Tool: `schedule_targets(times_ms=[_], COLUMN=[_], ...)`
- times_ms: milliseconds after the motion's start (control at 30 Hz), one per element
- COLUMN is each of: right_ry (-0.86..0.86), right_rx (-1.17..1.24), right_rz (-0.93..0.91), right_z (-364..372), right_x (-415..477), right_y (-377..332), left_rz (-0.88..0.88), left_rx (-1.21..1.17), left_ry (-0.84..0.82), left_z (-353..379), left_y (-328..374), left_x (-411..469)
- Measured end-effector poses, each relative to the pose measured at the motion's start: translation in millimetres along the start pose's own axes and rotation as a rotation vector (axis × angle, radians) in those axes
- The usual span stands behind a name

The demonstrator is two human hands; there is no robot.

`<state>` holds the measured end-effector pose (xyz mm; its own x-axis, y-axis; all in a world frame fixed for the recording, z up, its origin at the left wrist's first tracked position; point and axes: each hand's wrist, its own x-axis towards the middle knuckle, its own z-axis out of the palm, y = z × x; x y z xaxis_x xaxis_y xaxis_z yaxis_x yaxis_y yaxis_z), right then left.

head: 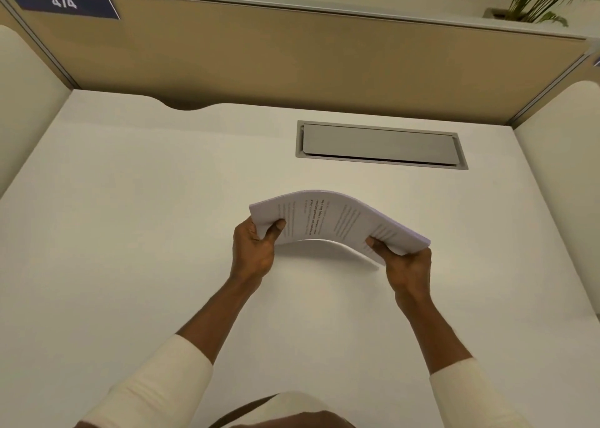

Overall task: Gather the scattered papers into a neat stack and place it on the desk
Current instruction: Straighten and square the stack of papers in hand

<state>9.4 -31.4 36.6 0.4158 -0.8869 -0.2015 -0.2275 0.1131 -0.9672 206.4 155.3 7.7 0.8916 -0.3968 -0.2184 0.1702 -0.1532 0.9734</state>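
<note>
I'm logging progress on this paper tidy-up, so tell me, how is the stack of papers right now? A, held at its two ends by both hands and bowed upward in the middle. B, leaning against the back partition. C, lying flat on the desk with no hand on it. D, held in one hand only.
A: the left hand and the right hand each grip one end of the stack of papers, which arches up in the middle over the desk.

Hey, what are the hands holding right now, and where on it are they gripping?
Both hands hold one stack of printed papers above the desk. The left hand grips its left end, the right hand its right end; the stack bows upward between them.
</note>
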Motion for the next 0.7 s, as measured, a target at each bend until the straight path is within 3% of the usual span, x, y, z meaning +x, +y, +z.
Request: schedule_targets(times_ms=[700], right_ry=[-0.002], right_rx=[0.088], right_rz=[0.043], right_z=[3], right_x=[-4], right_y=[16], left_rz=[-0.005], left_rx=[0.035], left_ry=[-0.017], left_z=[11], left_y=[-9], left_x=[6])
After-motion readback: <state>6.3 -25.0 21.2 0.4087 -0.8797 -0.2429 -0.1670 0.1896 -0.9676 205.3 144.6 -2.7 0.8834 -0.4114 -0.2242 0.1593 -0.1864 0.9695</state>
